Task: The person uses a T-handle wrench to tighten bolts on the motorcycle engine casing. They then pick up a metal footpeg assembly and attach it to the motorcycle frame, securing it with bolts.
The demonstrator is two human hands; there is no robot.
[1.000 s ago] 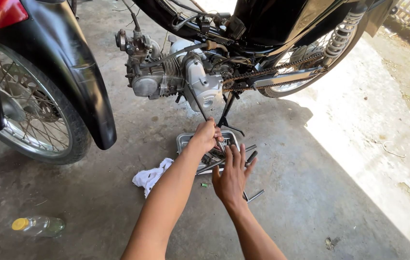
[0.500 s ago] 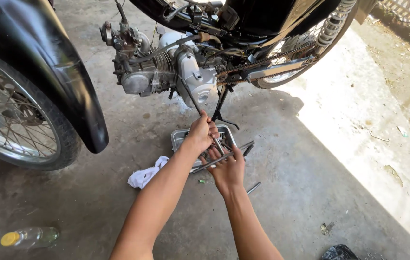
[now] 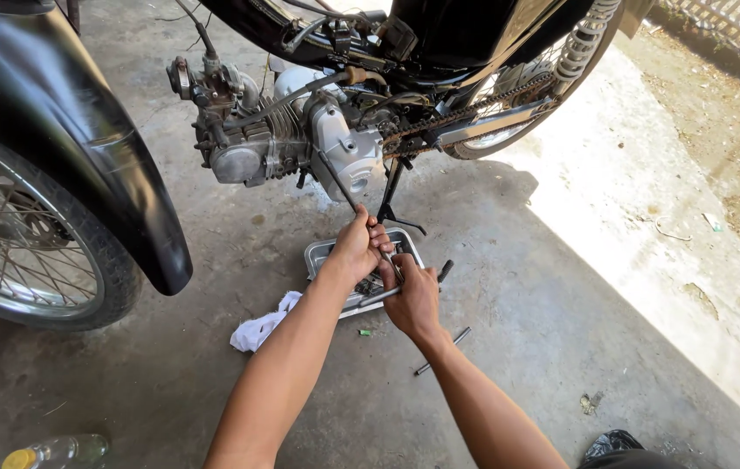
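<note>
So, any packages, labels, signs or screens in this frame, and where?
Plastic bottle: lying on the concrete at lower left, clear body, yellow cap.
Black bag: bottom edge at right, crumpled, partly cut off.
No labels, signs or screens can be made out.

Rough, matt grey concrete floor (image 3: 561, 287), stained and dusty. A dull silver metal tray (image 3: 322, 254) lies on it, beside a crumpled white cloth rag (image 3: 258, 330). The left hand (image 3: 359, 247) grips a thin, dark metal rod (image 3: 339, 185). The motorcycle engine (image 3: 300, 148) is cast metal, matt silver and grimy, with a greasy steel chain (image 3: 465, 108). The black mudguard (image 3: 100, 148) is smooth and glossy. A clear plastic bottle (image 3: 61, 452) has a yellow cap
</note>
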